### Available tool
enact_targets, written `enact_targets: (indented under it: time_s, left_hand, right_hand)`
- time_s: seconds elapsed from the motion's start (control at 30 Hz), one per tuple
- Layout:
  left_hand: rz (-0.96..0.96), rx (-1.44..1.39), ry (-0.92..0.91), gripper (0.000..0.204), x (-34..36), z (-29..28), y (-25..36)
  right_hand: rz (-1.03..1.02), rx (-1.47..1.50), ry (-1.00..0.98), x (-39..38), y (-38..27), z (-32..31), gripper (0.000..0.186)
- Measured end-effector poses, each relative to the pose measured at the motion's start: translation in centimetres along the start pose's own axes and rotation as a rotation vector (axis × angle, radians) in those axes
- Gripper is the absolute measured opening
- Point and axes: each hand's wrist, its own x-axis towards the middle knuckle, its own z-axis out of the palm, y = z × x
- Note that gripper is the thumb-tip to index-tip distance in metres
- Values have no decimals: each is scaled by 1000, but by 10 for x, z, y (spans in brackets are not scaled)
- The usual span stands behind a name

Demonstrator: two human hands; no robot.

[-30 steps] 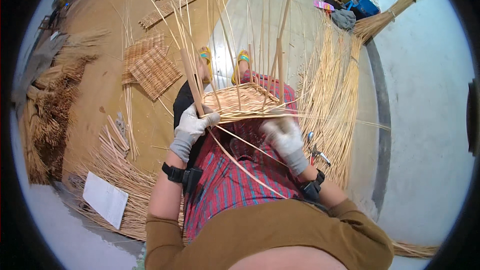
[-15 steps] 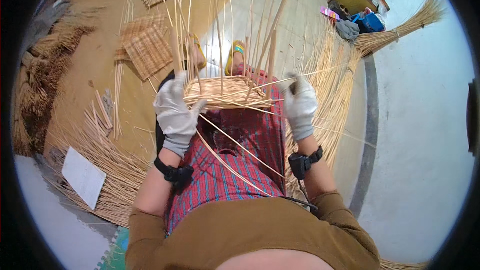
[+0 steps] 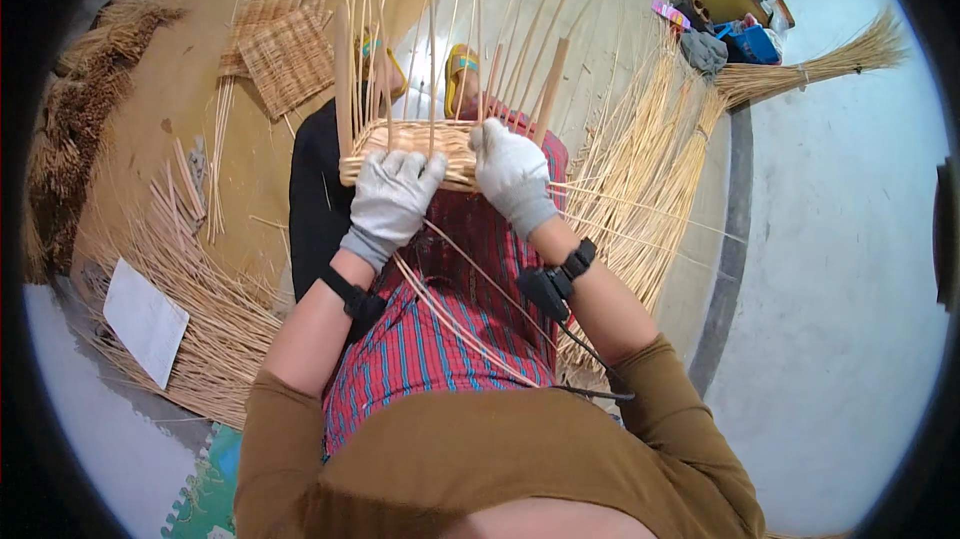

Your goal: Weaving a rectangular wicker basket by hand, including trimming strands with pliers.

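Observation:
A half-woven wicker basket (image 3: 452,137) rests across my knees, with tall upright stakes rising from its rim and thicker wooden sticks at the corners. My gloved left hand (image 3: 393,194) is closed over its near wall, fingertips on the weave. At the near right part of the rim, my gloved right hand (image 3: 512,171) is pinched on a thin wicker rod beside the stakes; the fingertips are partly hidden. Loose rods (image 3: 455,319) hang from the basket over my red checked cloth (image 3: 410,359), and others stick out to the right past my right wrist.
A large bundle of straw-coloured rods (image 3: 640,199) lies on the right, a tied bundle (image 3: 810,74) beyond it. More rods (image 3: 215,339) spread at the left under a white board (image 3: 145,324). Woven panels (image 3: 288,64) lie far left, a blue basket (image 3: 750,44) far right.
My right hand has come in from the right side to the basket's near rim and closed. My left hand has shifted right onto the near wall. The basket sits slightly further left.

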Motion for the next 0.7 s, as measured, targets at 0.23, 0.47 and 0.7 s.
enact_targets:
  time_s: [0.23,0.47,0.7]
  left_hand:
    - [-53,-61,-20,45,7,-5,3]
    - [143,-25,-99,67,51,0,-4]
    - [17,-226,-73,94,53,0,1]
  right_hand:
    - [201,-41,-127,16,9,11,26]
    - [-12,353,118,-12,2,-18,28]
    - [628,1066,25,-84,10,-41,30]
